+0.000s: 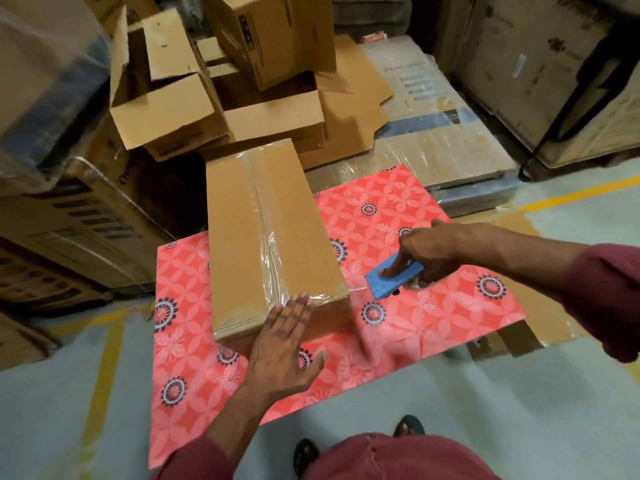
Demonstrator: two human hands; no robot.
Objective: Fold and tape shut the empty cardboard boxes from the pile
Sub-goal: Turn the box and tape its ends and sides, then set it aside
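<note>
Tape (pixel 268 216) is already laid along the centre seam of the closed box (pixel 266 237), which lies lengthwise on the red patterned mat (pixel 398 327). A second clear strip crosses the box's near end, and a thin strand of it stretches off the near right corner toward the blue tape dispenser (pixel 393 277), held just to the right of the box. The right hand (pixel 436 252) is closed around the dispenser, with a forefinger laid on its blue plate. The left hand (pixel 287 344) is spread flat, fingers apart, pressed over the box's near edge and clasping nothing.

The step in hand is judged to be the cutting and pressing down of the end strip. It would be done well if the box were kept pinned by the flat palm while the dispenser is tilted so that its blade bites the strand cleanly close to the corner. The loose tail should then be smoothed down the box's right side so that no wrinkle is left. Beyond the far end of the box, the pile of open boxes (pixel 214 91) waits, flaps up and untaped.
</note>
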